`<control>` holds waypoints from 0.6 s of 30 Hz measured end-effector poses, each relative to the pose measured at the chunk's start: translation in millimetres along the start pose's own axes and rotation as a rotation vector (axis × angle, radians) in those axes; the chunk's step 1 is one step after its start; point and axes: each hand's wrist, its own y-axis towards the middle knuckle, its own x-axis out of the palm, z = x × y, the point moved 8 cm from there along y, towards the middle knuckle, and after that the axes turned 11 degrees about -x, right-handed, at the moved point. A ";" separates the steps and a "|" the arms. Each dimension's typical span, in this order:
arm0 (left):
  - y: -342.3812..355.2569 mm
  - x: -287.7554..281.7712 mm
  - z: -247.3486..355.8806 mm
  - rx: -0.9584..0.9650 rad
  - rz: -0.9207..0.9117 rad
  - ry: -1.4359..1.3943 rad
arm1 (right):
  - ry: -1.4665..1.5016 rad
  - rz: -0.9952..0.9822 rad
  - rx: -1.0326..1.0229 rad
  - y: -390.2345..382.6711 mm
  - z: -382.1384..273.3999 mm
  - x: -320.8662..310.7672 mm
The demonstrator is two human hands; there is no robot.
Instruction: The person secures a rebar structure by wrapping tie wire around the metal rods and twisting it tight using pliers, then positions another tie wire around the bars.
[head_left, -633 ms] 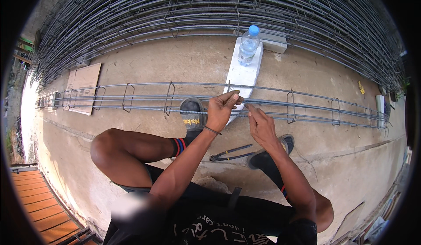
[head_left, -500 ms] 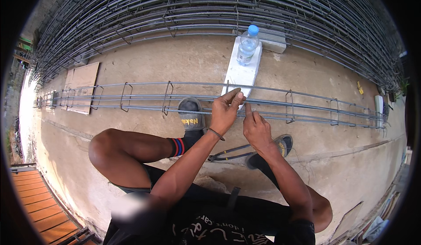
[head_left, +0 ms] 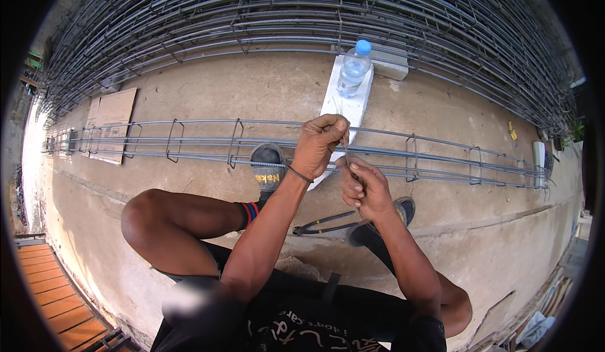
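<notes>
My left hand [head_left: 321, 139] is closed on a bundle of thin tie wires [head_left: 345, 139], whose fine ends stick up past my thumb. Below it, my right hand [head_left: 362, 185] pinches the lower part of the same wires, fingers curled. Both hands are over a long rebar cage [head_left: 411, 157] of bars and square stirrups lying crosswise. A white board [head_left: 326, 103] lies under the middle of the cage, with a clear plastic bottle with a blue cap [head_left: 355, 68] upright on it. Pliers-like nippers [head_left: 315, 225] with dark handles lie on the ground below my hands, between my feet.
Stacked rebar cages [head_left: 265, 5] span the back, near a concrete block [head_left: 386, 65]. Cardboard [head_left: 113, 106] lies at the left end of the long cage, a small yellow object [head_left: 512, 131] at the right. An orange slatted grate [head_left: 47, 289] is at the lower left.
Both hands have shifted left and my left hand is higher. My right hand's fingers have curled round the wires, which now show more clearly between the two hands.
</notes>
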 end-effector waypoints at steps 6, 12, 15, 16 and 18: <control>-13.1 -21.9 22.8 0.088 0.528 0.340 | -0.952 0.131 -0.493 -0.1 -43.1 -10.9; -6.8 -13.0 16.7 0.019 0.059 -0.162 | -0.148 0.078 0.010 0.8 -30.3 3.7; -0.1 31.7 27.2 0.069 -0.460 -0.350 | 0.250 -0.074 0.231 -5.9 -17.4 20.4; 1.9 43.9 27.0 0.056 -0.554 -0.344 | 0.386 -0.151 0.242 -6.7 -10.1 28.0; 4.2 56.7 27.0 0.013 -0.495 -0.318 | 0.519 -0.220 0.180 -2.6 -9.4 31.1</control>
